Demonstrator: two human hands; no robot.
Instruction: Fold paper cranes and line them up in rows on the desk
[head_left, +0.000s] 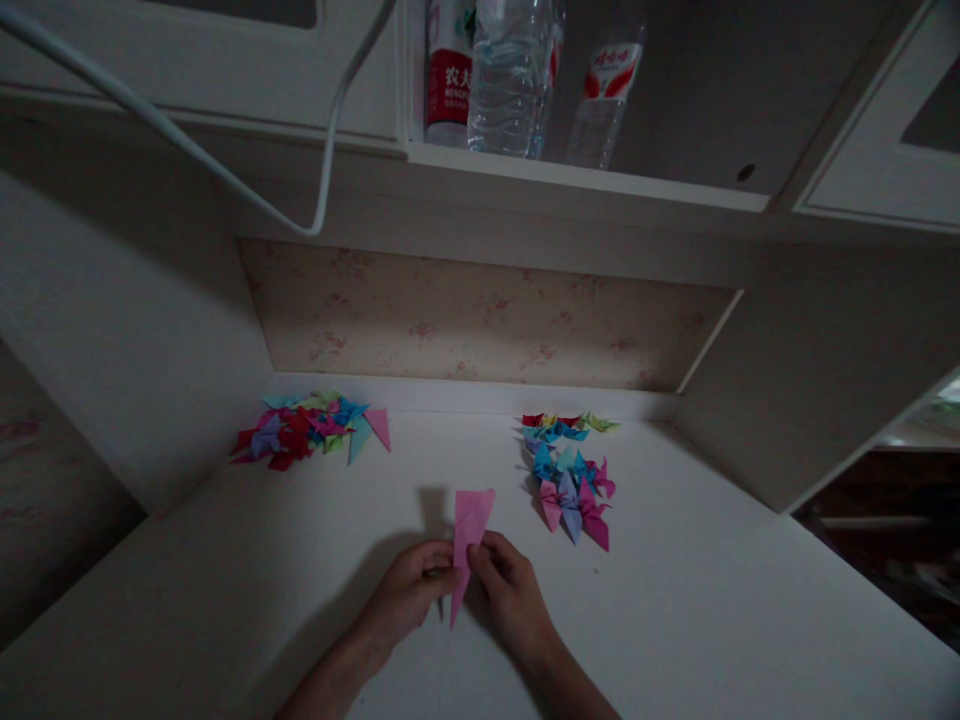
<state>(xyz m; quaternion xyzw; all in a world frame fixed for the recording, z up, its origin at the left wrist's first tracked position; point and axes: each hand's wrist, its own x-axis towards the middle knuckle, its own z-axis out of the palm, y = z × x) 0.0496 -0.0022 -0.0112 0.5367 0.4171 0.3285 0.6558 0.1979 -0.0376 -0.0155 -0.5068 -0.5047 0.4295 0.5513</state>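
Observation:
A folded pink paper point(469, 530), long and pointed at its lower end, stands upright between my two hands over the white desk point(675, 600). My left hand point(411, 590) pinches its left edge with curled fingers. My right hand point(510, 585) pinches its right edge, thumb and fingers pressed together. A heap of folded paper pieces point(307, 430) in red, blue, green and pink lies at the back left. A second heap of folded paper figures point(570, 478) in blue, pink and purple lies just right of the pink paper.
The desk sits in an alcove with side panels left and right and a flowered back wall point(480, 320). A shelf above holds water bottles point(510, 75). A white cable point(225, 165) hangs across the upper left.

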